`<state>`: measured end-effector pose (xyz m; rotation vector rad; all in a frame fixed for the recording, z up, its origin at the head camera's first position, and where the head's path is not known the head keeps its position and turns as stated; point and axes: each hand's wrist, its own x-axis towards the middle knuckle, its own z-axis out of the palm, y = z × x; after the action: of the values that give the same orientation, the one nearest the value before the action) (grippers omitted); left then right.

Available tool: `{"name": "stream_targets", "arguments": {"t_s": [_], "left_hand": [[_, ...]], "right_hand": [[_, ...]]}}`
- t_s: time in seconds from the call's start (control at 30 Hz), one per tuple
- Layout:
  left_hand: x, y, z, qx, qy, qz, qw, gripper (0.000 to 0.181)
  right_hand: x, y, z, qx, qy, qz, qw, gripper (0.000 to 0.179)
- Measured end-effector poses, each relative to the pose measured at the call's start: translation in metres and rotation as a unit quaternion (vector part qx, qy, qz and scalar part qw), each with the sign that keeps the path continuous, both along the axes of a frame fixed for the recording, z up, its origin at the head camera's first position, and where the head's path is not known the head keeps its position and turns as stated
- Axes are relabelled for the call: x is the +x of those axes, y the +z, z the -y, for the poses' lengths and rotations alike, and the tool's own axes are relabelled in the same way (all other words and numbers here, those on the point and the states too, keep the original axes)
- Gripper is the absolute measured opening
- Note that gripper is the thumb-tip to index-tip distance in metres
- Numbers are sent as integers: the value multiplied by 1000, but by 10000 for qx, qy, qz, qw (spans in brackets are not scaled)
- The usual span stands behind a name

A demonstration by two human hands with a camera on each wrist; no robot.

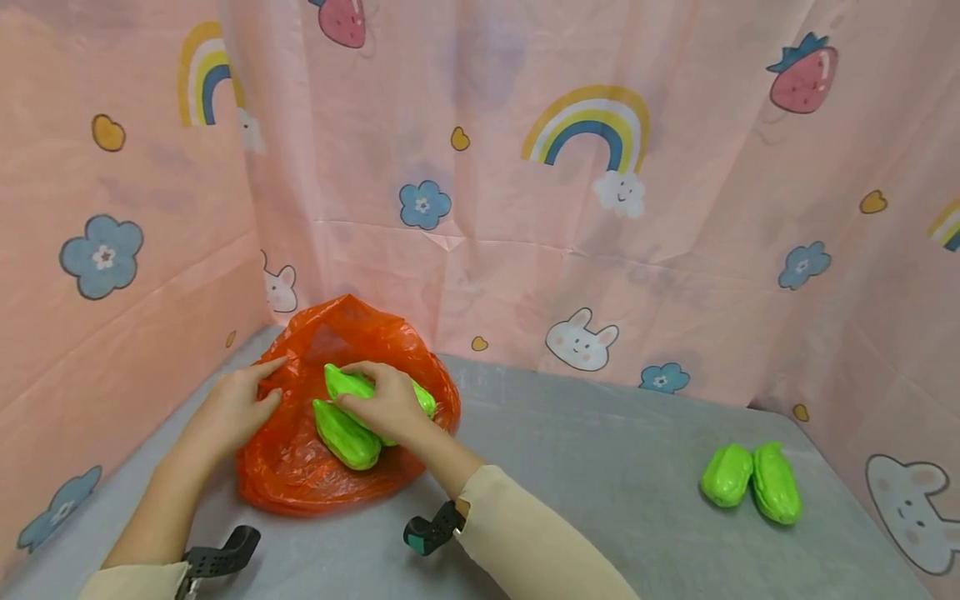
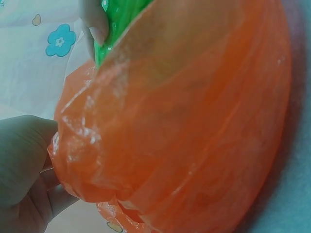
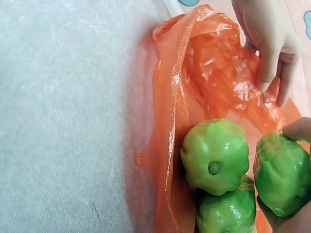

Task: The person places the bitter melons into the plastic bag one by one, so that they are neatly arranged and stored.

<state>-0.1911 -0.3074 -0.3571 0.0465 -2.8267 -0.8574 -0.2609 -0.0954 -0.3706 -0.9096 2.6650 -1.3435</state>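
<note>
The right hand grips a glossy green gourd, thumb on one side and fingers on the other, within the mouth of an orange-red plastic bag. The left hand is at the bag's left rim, its thumb and fingers parted and loosely bent, the fingertips touching the film.

Two more gourds lie inside the bag close to the held one: a front gourd, its pointed end towards the left hand, and a rear gourd, partly hidden by the right hand. The bag rests on a grey desk, its mouth spread wide and its rim crumpled.

Each wrist carries a black band mount, just beyond the cuff of a beige sleeve.

Well apart from the bag, on the right side of the desk, a shorter gourd and a longer gourd lie side by side. Pink cloth printed with rainbows, strawberries, rabbits, hearts and blue flowers hangs around the desk.
</note>
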Motion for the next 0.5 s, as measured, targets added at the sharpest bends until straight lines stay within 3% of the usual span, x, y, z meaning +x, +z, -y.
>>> {"name": "stream_targets", "arguments": {"t_s": [0.27, 0.5], "left_hand": [[1, -1, 0, -83, -18, -81, 9999, 53], [0, -2, -1, -145, -36, -150, 9998, 53]], "right_hand": [[1, -1, 1, 195, -46, 13, 9998, 40], [0, -3, 1, 352, -18, -224, 9991, 40]]}}
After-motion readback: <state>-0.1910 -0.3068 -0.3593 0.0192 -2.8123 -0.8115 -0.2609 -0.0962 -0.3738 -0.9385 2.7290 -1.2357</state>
